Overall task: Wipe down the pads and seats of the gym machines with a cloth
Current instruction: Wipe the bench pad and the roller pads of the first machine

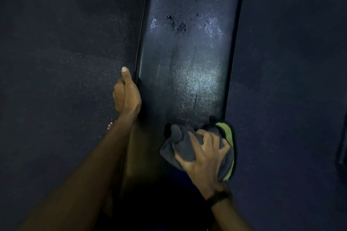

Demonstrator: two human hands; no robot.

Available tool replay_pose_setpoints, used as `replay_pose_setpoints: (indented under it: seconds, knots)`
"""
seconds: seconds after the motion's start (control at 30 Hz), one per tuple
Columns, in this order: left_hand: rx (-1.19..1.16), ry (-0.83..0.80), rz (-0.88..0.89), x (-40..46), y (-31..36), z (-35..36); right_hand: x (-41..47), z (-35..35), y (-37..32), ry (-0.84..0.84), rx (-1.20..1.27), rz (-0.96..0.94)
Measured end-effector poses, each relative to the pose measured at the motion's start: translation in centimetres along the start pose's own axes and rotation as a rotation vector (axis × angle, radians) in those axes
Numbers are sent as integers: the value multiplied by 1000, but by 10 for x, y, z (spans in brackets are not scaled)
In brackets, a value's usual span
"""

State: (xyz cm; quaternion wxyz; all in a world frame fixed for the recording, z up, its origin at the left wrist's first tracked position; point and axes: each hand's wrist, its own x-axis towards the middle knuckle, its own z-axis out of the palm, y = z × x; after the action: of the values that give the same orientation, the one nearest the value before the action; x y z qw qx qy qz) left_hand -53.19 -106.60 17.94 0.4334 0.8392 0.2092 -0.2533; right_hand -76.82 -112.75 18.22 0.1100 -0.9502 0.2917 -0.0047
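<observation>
**Dim bench pad, cloth at its near end**

The scene is dark; the pad's [187, 52] far end is cut off above. It is long, black and glossy, with dark specks. A bunched grey cloth [189, 146] edged in green lies on its near end, clutched by the right hand [204, 157]. The left hand [126, 93] grips the pad's left edge, thumb straight.

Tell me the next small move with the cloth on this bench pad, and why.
Probably push the cloth forward, away from you, up the pad. The right hand holds it bunched at the near end, while dark specks and smeary streaks show farther up. The left hand grips the pad's left edge and can steady it.
</observation>
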Motion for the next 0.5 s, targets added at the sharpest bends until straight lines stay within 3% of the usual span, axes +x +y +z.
replay_pose_setpoints:
  seconds: [0.1,0.3,0.4,0.5]
  knots:
    - [24,-6,49,17,22,8,45,2,13,40,-20,4]
    - [65,29,29,32,35,26,253,4,44,343,-13,241]
    - [84,67,10,29,39,25,228,-2,40,321,17,278]
    - [97,72,-40,32,46,25,108,-8,23,148,42,271]
